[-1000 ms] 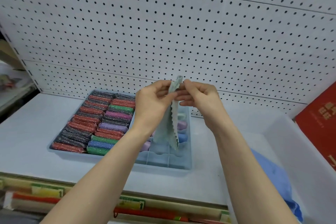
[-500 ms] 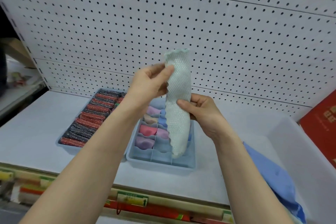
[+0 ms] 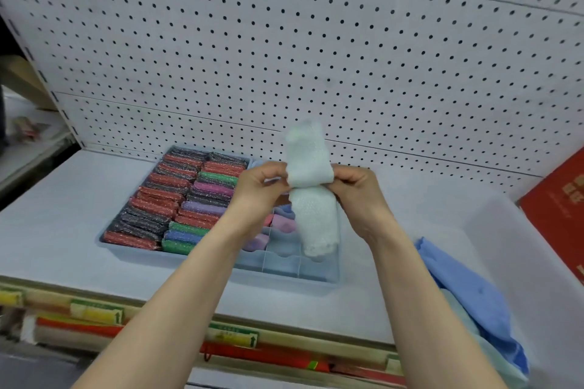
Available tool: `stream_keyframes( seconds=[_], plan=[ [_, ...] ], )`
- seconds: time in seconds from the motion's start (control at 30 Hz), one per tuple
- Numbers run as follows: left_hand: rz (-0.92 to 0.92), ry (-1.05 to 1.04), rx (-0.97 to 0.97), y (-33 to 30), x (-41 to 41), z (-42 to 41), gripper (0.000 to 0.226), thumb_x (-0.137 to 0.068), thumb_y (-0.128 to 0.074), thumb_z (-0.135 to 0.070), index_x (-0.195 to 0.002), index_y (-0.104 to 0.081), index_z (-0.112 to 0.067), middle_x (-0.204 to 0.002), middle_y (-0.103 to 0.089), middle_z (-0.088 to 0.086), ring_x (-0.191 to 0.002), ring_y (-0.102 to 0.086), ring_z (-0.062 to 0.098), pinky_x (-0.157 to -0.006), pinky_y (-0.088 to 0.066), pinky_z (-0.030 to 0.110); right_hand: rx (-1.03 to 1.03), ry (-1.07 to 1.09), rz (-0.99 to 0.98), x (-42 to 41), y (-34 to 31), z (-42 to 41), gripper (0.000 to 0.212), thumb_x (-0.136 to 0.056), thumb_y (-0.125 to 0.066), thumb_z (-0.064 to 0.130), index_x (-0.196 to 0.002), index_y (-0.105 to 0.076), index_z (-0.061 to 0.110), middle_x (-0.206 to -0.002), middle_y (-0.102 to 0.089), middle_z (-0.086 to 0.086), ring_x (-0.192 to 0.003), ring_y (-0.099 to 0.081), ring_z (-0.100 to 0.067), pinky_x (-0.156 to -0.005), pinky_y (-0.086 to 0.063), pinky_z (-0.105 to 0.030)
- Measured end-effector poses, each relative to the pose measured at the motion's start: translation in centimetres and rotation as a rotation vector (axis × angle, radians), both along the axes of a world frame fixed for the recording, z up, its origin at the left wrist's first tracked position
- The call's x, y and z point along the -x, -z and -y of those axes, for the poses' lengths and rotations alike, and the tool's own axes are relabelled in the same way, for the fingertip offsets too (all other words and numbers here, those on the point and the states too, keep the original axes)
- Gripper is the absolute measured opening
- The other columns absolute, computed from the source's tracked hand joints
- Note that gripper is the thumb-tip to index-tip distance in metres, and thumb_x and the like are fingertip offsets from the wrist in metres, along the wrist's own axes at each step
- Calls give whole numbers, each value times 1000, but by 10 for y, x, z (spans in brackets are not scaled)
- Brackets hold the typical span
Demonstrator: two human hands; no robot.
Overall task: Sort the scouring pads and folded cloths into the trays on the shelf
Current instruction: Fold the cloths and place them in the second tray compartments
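Note:
I hold a pale green textured cloth (image 3: 311, 199) above the shelf. My left hand (image 3: 260, 186) pinches its left side at the middle and my right hand (image 3: 357, 189) pinches its right side. The top part of the cloth bends over at the grip and the lower part hangs down. Under it stands a divided clear tray (image 3: 316, 271) with several rolled pastel cloths (image 3: 284, 223) in its compartments. To the left, a grey tray (image 3: 132, 251) is packed with rows of glittery scouring pads (image 3: 177, 199) in red, black, green, purple and blue.
A white plastic bin (image 3: 518, 249) at the right holds loose blue cloths (image 3: 467, 290). A red box (image 3: 559, 208) leans at the far right. A white pegboard wall (image 3: 284, 41) rises behind the shelf (image 3: 47, 230). Price tags (image 3: 234, 336) line the front edge.
Both hands lowered the cloth and came together at its middle. The cloth, held upright and stretched long half a second ago, now bends over at the grip.

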State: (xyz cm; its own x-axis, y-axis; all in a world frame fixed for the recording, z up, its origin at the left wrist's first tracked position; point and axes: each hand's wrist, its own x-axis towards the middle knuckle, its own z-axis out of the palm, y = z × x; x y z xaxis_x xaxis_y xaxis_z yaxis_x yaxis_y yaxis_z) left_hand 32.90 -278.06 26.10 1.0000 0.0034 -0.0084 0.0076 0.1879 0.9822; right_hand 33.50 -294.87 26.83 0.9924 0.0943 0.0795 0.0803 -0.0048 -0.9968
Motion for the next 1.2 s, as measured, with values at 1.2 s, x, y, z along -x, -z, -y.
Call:
stream_keyframes(
  seconds=[1.2],
  plan=[
    [-229,-79,-44,0,11,-13,40,-85,-66,-52,-90,-63,-13,-77,-62,3,-71,-68,22,-73,-59,37,168,110,117,9,-7,-5,9,-90,-69,18,-90,-75,12,-83,-60,-16,-66,-48,-12,-47,-45,-25]
  ],
)
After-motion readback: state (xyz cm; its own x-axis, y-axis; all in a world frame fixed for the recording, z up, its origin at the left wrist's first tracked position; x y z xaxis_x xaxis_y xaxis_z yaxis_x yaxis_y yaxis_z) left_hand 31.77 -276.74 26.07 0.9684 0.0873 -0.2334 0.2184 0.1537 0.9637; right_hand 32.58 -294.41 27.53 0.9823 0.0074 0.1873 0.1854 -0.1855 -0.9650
